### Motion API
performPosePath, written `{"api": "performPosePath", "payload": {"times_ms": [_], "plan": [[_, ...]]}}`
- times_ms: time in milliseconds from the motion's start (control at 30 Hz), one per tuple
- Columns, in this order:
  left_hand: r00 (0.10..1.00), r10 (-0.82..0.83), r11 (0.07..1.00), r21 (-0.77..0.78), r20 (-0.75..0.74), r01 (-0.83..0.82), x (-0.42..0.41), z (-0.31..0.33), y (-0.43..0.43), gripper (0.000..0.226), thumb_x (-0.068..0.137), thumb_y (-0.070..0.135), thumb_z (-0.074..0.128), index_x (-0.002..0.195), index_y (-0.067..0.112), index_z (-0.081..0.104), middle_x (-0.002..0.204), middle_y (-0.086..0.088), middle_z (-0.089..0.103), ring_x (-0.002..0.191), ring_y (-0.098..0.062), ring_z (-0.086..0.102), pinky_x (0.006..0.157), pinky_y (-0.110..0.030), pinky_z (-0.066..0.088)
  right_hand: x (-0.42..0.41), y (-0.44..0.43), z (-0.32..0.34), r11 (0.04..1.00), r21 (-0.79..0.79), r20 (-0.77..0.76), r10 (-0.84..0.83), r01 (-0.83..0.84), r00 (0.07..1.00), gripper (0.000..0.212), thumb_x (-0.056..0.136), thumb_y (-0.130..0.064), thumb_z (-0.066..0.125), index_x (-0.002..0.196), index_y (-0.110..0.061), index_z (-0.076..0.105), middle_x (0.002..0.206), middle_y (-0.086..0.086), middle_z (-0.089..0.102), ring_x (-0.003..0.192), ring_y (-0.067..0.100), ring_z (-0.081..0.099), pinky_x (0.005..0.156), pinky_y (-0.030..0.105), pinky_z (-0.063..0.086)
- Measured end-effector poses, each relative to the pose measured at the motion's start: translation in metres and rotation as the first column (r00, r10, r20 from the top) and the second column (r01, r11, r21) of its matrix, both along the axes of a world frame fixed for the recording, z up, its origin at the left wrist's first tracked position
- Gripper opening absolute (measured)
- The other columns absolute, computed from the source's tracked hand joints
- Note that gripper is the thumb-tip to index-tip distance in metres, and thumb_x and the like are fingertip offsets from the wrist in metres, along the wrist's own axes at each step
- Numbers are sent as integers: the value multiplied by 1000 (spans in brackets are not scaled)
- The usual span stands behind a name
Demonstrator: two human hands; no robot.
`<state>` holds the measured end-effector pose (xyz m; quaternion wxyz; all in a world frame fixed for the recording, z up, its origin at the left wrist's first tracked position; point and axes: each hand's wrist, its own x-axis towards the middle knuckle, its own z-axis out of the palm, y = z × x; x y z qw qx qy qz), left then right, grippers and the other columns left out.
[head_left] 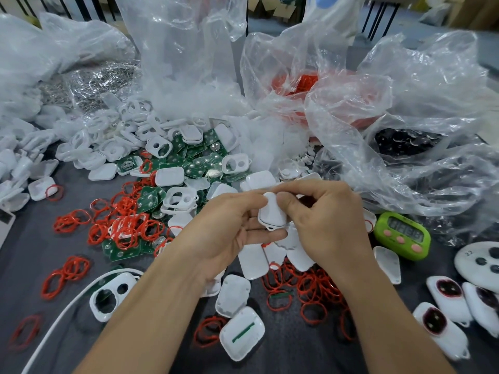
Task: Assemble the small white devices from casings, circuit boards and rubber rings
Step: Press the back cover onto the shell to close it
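A small white device (271, 214) with a loop at its lower end is held between both hands above the grey table. My left hand (229, 228) cradles it from below and the left, fingers under it. My right hand (321, 214) pinches its top and right side with thumb and fingers. Red rubber rings (127, 228) lie scattered left of the hands, and more rubber rings (305, 290) lie under my right wrist. Green circuit boards (194, 163) are piled behind the hands. White casings (233, 294) lie near my forearms.
Large clear plastic bags (405, 125) of parts rise at the back and right. A green timer (402, 236) sits right of my hands. Finished devices with dark buttons (445, 290) lie at the lower right. A white cable (62, 314) crosses the lower left.
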<state>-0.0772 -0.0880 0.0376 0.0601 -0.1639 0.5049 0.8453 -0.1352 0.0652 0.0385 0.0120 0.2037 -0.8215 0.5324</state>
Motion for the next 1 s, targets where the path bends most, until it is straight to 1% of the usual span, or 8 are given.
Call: {"api": "performPosePath", "payload": {"times_ms": [133, 267, 467, 567, 633, 800, 933, 1000], "plan": [[997, 5, 997, 74, 71, -10, -1, 0, -2, 38, 102, 3, 49, 88, 7, 84, 95, -18, 78, 82, -25, 78, 61, -29, 62, 0, -2, 1, 999, -13, 57, 36, -35, 998, 17, 92, -21, 75, 93, -37, 81, 79, -28, 74, 75, -8, 69, 62, 5, 49], [997, 27, 997, 71, 71, -32, 0, 0, -2, 25, 101, 1, 49, 109, -3, 73, 101, -23, 77, 85, -28, 78, 63, -31, 63, -4, 3, 2, 996, 2, 163, 84, -85, 983, 12, 87, -33, 78, 98, -36, 81, 80, -22, 76, 76, -2, 71, 62, 10, 51], [1000, -7, 1000, -23, -3, 7, 1, -1, -2, 26, 103, 6, 54, 102, 2, 80, 106, -19, 77, 88, -25, 77, 70, -32, 64, 1, 0, 2, 998, -33, 133, 62, -58, 989, 20, 83, -19, 84, 97, -34, 82, 71, -14, 74, 61, 2, 66, 56, 11, 49], [999, 17, 998, -68, -40, -19, 2, -1, -1, 24, 102, 4, 55, 108, 2, 78, 106, -18, 78, 83, -22, 77, 71, -33, 64, 3, -3, 4, 995, -74, 116, 76, -68, 990, 28, 83, -16, 85, 86, -43, 79, 71, -11, 74, 61, 9, 66, 55, 13, 51], [996, 40, 993, -105, -77, -48, 3, -2, 1, 25, 102, 3, 54, 111, 2, 77, 106, -18, 78, 85, -22, 77, 72, -33, 64, 4, -5, 5, 994, -100, 129, 64, -51, 990, 29, 83, -14, 85, 84, -42, 79, 73, -12, 75, 64, 7, 68, 59, 15, 54], [980, 111, 972, -188, -166, -142, 2, -3, 9, 27, 102, 3, 54, 106, 8, 80, 99, -19, 78, 87, -27, 77, 70, -32, 63, 2, -7, 4, 936, -346, 404, 85, 67, 911, 21, 81, 0, 81, 88, -19, 82, 81, 5, 79, 77, 25, 78, 70, 36, 64], [968, 104, 950, -264, -230, -165, 1, -4, 14, 27, 103, 1, 53, 108, 8, 78, 100, -18, 78, 90, -29, 77, 72, -34, 64, 1, -8, 1, 937, -324, 485, 50, 127, 873, 17, 85, -4, 79, 96, -15, 73, 91, 5, 77, 85, 23, 75, 73, 37, 62], [960, 92, 956, -245, -263, -159, 2, -3, 11, 27, 103, 1, 53, 108, 9, 78, 103, -19, 78, 95, -33, 76, 76, -40, 64, 1, -9, 3, 904, -415, 543, 157, 101, 825, 16, 92, -4, 72, 103, -15, 70, 93, 6, 78, 86, 23, 77, 72, 35, 63]]}}
